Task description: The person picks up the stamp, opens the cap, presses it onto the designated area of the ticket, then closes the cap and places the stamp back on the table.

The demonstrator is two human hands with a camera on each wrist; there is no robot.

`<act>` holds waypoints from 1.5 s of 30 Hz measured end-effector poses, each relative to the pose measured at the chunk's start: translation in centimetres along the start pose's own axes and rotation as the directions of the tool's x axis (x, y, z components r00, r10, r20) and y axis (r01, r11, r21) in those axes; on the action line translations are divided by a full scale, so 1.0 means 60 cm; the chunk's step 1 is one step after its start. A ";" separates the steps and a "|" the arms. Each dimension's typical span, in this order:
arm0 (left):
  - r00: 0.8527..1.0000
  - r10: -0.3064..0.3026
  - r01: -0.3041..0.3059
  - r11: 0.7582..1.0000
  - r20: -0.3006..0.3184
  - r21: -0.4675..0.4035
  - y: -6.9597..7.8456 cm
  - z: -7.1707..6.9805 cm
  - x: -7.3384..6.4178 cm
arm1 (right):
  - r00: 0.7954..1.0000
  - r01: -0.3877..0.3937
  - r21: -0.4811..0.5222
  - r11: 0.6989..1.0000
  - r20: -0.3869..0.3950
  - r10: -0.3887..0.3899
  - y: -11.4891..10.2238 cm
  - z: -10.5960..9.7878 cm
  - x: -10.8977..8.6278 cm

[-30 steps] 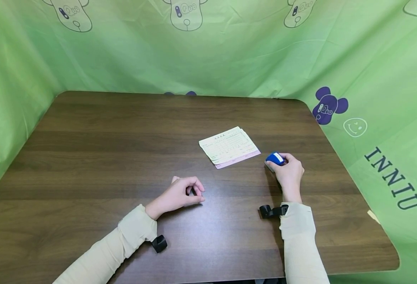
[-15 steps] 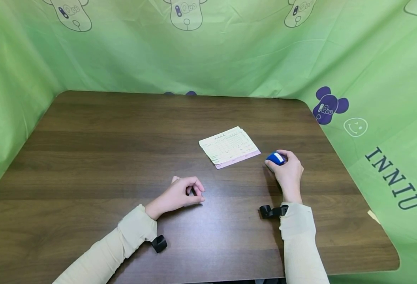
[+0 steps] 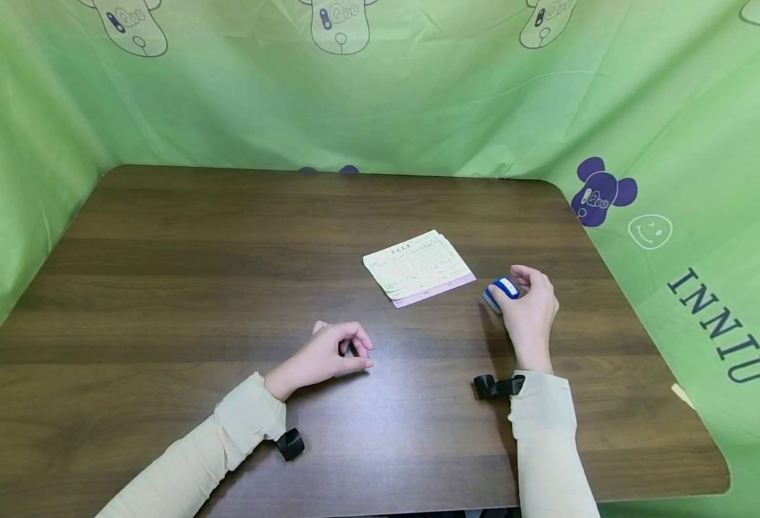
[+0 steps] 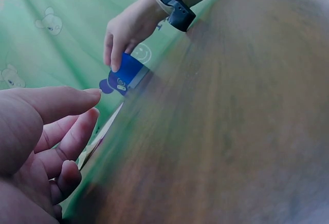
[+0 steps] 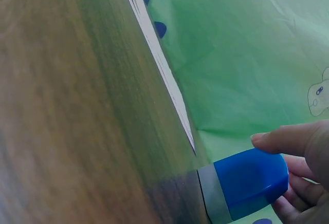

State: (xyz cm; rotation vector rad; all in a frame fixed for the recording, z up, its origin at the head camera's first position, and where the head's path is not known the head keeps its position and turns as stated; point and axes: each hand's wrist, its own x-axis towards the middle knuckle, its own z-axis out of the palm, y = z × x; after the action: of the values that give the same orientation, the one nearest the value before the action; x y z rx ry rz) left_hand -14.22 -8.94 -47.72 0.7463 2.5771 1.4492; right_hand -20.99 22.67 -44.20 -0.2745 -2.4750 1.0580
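Observation:
A blue stamp [image 3: 504, 288] with a grey base and a white label on top stands on the table, close to the right corner of the paper slips. Around it, my right hand [image 3: 530, 309] is loosened: the thumb lies along the near side and the index finger is spread away from the top. In the right wrist view the thumb tip is right at the edge of the stamp [image 5: 252, 183], with the other fingers behind it. My left hand [image 3: 328, 352] rests on the table, fingers loosely curled, nothing held. A stack of printed slips [image 3: 415, 266] with a purple edge lies between and beyond the hands.
The brown wooden table [image 3: 211, 288] has rounded corners and is enclosed by a green printed curtain [image 3: 419, 108] at the back and sides. Black wrist straps [image 3: 498, 386] are on both sleeves.
My right hand's fingers have spread from the stamp and the hand has shifted slightly, so more of the stamp's grey base shows. The left hand and slips have not moved.

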 end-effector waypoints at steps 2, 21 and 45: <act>1.000 -0.002 0.002 1.000 -0.001 0.002 0.000 0.000 0.000 | 1.000 0.016 0.004 1.000 -0.022 -0.016 -0.002 -0.001 -0.001; 0.998 0.007 -0.007 1.000 -0.064 -0.005 0.007 0.001 0.000 | 0.983 0.174 0.120 0.977 -0.083 -0.165 -0.022 0.004 -0.017; 0.995 0.036 -0.051 0.986 -0.093 -0.160 0.007 -0.009 0.005 | 0.968 0.200 0.259 0.945 0.099 -0.232 -0.045 0.041 -0.038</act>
State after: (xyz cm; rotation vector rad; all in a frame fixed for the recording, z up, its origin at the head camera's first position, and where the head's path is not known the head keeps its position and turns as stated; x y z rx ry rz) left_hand -14.49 -9.02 -47.06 0.7355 2.4815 1.7192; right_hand -20.15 18.46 -44.47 0.1440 -2.3806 1.3048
